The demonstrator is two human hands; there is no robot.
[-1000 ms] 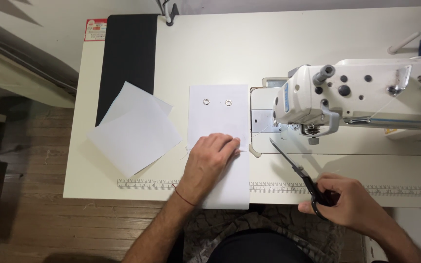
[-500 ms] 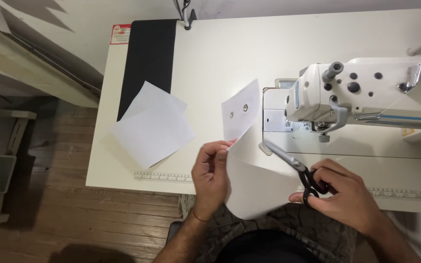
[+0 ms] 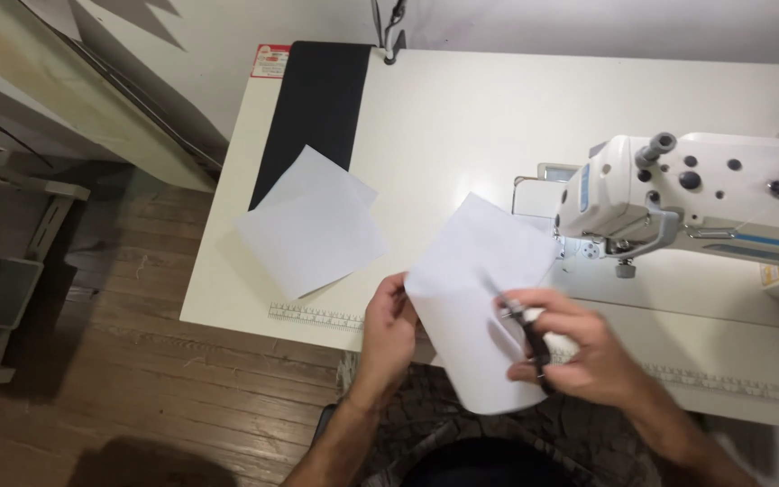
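Observation:
My left hand (image 3: 388, 326) pinches the left edge of a white paper sheet (image 3: 480, 298) and holds it lifted off the table, tilted, over the table's front edge. My right hand (image 3: 579, 347) grips black-handled scissors (image 3: 523, 332). Their blades lie across the middle of the sheet, pointing up and to the left. Whether the blades are apart is blurred. The lower part of the sheet hangs over my lap.
A white sewing machine (image 3: 696, 194) stands at the right on the cream table (image 3: 462, 117). Two overlapping white sheets (image 3: 313, 225) lie at the left, next to a black strip (image 3: 313, 113). A printed ruler (image 3: 317, 317) runs along the front edge. Wooden floor lies at the left.
My left hand lifted the sheet from flat on the table and turned it. My right hand brought the scissors in from the right onto the sheet. The view shifted left.

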